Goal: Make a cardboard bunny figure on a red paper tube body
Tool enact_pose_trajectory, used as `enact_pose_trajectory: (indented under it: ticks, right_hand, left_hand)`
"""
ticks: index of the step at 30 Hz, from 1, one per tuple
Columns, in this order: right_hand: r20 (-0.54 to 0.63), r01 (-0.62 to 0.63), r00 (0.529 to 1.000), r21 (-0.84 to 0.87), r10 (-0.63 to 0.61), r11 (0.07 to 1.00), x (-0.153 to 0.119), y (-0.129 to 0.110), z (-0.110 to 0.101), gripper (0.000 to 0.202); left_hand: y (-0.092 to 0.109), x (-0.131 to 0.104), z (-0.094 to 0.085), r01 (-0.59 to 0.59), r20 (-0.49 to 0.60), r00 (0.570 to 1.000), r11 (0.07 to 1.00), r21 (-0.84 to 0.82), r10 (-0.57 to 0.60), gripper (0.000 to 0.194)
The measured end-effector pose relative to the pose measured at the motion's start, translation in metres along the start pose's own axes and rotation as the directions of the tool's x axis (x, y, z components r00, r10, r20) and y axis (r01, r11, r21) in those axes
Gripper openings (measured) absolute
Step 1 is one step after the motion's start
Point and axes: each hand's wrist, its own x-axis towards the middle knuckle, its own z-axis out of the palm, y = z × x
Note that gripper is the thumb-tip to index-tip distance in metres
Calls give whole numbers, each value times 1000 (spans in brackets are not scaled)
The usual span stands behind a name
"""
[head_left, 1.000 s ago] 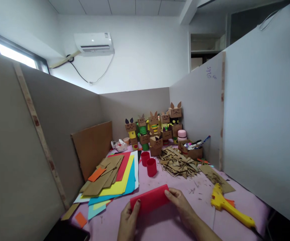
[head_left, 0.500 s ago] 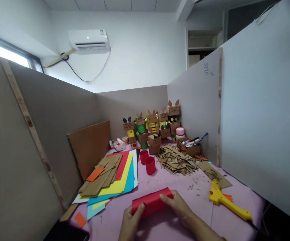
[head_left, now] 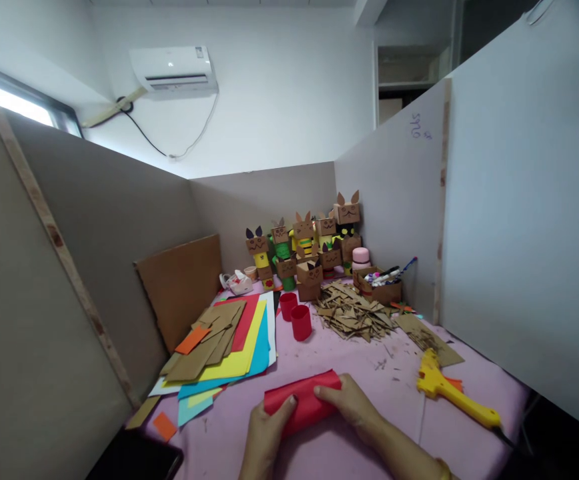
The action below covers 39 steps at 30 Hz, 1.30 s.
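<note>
A sheet of red paper (head_left: pixel 303 404), curved over on itself, is held in front of me above the table. My left hand (head_left: pixel 269 427) grips its left end, thumb on top and fingers hidden beneath. On its right end my right hand (head_left: pixel 352 403) has the same hold, thumb pressed on the near face. Beyond the paper stand two short red tubes (head_left: pixel 301 323), side by side and upright. Off to the right of my hands lies a yellow hot glue gun (head_left: pixel 452 393) with its cord trailing away.
Coloured paper sheets (head_left: pixel 247 360) lie at left with brown cardboard pieces (head_left: pixel 209 347) on top. A heap of cardboard scraps (head_left: pixel 354 313) and a box of pens (head_left: pixel 377 290) sit at right. Cardboard animal figures (head_left: pixel 309 277) stand at the back. A black device (head_left: pixel 134 457) is nearest left.
My thumbs have shifted a little inward along the red paper, and it is curled slightly more. The whole view has tilted down slightly; the other things keep their places.
</note>
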Motion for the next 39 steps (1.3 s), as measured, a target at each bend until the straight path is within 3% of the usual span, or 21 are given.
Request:
enact_pose_trajectory:
  ticks: [13, 22, 32, 39]
  right_hand:
    - [-121, 32, 992, -27, -35, 999, 9, 12, -6, 17]
    - [-218, 83, 972, -30, -88, 996, 9, 13, -15, 9]
    - [-14, 132, 991, 181, -131, 975, 11, 6, -16, 28]
    - [12, 120, 992, 215, -126, 969, 14, 18, -16, 29]
  left_hand:
    - [11, -7, -1, -52, 102, 994, 997, 64, 45, 41]
    - [10, -9, -6, -119, -31, 992, 983, 136, 124, 40]
    - [12, -7, -7, -156, -45, 986, 986, 54, 158, 41]
    - [5, -3, -11, -198, -125, 971, 979, 52, 203, 35]
